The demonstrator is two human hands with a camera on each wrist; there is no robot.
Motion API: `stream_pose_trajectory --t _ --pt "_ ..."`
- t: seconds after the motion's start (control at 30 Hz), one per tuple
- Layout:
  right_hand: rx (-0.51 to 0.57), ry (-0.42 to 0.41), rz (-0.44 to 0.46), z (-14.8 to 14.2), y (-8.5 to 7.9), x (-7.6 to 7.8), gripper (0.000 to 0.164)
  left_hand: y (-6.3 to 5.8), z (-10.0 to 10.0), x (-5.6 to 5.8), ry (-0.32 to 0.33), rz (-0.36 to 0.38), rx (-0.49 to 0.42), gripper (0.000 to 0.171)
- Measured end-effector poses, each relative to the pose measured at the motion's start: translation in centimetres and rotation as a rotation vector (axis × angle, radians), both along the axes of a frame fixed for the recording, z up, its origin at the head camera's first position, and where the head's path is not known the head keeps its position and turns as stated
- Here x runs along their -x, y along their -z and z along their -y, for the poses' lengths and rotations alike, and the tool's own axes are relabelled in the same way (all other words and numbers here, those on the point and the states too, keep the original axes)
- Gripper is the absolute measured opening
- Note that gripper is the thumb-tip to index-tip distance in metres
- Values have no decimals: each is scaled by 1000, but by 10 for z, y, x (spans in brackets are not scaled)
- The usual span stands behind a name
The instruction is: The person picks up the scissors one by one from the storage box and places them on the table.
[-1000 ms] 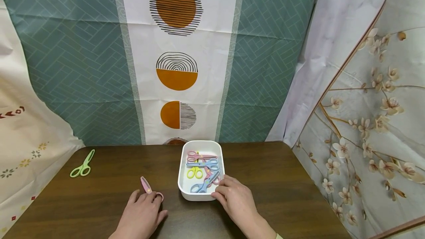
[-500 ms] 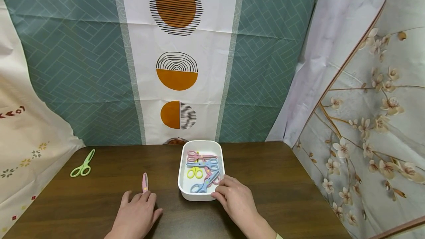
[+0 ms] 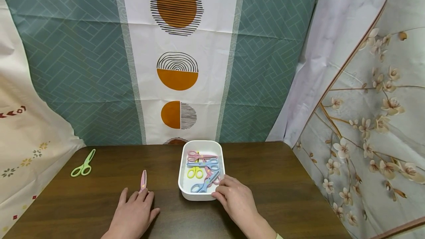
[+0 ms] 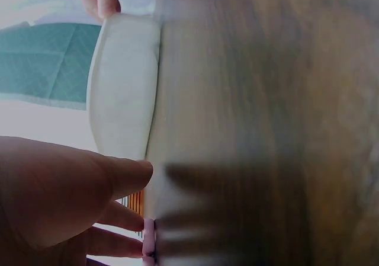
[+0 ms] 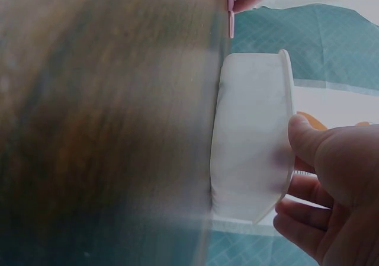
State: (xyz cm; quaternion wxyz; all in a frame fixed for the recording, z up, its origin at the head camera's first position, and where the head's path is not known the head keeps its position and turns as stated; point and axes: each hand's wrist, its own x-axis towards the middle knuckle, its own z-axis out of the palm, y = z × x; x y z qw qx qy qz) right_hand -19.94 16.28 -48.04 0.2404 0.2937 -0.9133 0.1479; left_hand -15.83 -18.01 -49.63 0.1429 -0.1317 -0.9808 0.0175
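My left hand [image 3: 132, 213] lies palm down near the front of the table, its extended fingertips touching a pair of pink scissors [image 3: 143, 180]. The pink blade points away from me, while the handles are hidden under the fingers. In the left wrist view the pink scissors [image 4: 148, 237] lie flat beneath two fingertips, with the thumb apart from them. My right hand [image 3: 237, 202] pinches the near right corner of a white plastic tray [image 3: 198, 197]. In the right wrist view, thumb and fingers are at the rim of the tray [image 5: 251, 135], which stands on the table.
Inside the tray lie blue scissors [image 3: 203, 164], yellow scissors [image 3: 194, 172] and pink scissors [image 3: 202, 156], several pairs overlapping. Green scissors [image 3: 83, 165] rest at the back left of the brown table [image 3: 282, 180]. A patterned curtain [image 3: 179, 47] hangs behind the table edge.
The left hand has slid slightly left, and the pink scissors have turned from slanting left to pointing nearly straight away, shifting a little. The right hand and tray have stayed in place.
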Motion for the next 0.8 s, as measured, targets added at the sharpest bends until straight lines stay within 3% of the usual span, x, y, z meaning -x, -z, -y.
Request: stream_pose_trajectory --t 0.37,0.6,0.8 --pt "21 16 22 0 0 0 13 5 15 11 6 -9 -38 56" --pt "28 22 26 0 0 0 14 1 23 20 -11 40 -53 54" --pt "26 11 19 0 1 1 13 2 35 28 -38 9 -58 50"
